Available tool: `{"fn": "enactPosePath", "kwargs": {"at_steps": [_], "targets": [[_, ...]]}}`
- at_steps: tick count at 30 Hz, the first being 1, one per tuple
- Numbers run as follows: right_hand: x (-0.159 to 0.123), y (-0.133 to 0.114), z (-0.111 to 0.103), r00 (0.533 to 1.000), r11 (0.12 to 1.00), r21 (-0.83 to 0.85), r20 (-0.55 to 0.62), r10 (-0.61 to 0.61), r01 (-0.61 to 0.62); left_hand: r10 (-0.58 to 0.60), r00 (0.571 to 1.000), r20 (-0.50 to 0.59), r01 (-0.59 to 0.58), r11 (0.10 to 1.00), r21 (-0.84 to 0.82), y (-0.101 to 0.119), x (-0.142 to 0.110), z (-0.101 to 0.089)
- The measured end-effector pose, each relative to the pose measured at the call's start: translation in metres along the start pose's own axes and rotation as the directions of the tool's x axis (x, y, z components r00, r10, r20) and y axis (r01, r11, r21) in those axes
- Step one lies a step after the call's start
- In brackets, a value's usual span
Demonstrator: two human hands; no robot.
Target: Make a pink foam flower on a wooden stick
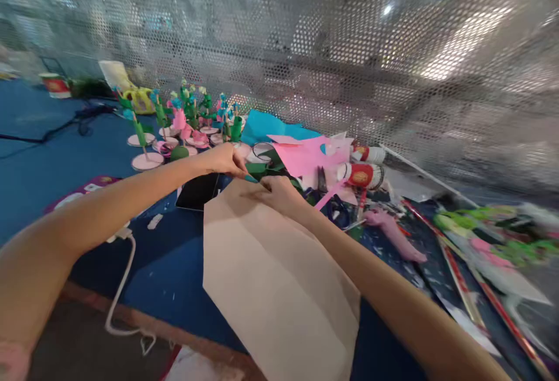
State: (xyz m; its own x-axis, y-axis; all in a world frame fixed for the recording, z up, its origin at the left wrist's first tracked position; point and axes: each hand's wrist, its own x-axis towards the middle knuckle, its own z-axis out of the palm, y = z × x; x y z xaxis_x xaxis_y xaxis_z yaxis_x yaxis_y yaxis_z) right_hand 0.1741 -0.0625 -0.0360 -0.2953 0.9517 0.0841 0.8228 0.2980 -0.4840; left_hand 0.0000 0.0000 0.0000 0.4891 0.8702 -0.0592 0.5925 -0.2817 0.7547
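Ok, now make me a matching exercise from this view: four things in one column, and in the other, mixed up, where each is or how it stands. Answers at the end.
Things
1. Large pale sheet
2. Bright blue paper
3. White cable
4. Paper flower models

Places and states
A. Hanging over the near edge of the blue table
B. Standing on pale round bases
C. Touched by the right hand
D. Behind the pink paper

Right pairs: 1-C, 2-D, 3-A, 4-B
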Motion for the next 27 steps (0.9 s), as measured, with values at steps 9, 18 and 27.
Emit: {"fn": "enactPosePath", "kwargs": {"at_steps": [9, 18, 27], "targets": [[0.001, 0.002, -0.002, 1.000, 0.999, 0.031, -0.009, -0.026, 0.027, 0.057, 0.998, -0.015, -0.057, 0.998, 0.006, -0.012, 0.004, -0.002], [-0.001, -0.003, -0.003, 0.999, 0.997, -0.071, 0.034, 0.017, -0.015, 0.193, 0.975, 0.106, -0.211, 0.957, 0.197, -0.010, 0.003, -0.004], [-0.003, -0.007, -0.006, 0.999, 0.985, -0.170, 0.042, 0.026, -0.018, 0.185, 0.978, 0.093, -0.200, 0.958, 0.203, -0.006, 0.000, -0.005]]}}
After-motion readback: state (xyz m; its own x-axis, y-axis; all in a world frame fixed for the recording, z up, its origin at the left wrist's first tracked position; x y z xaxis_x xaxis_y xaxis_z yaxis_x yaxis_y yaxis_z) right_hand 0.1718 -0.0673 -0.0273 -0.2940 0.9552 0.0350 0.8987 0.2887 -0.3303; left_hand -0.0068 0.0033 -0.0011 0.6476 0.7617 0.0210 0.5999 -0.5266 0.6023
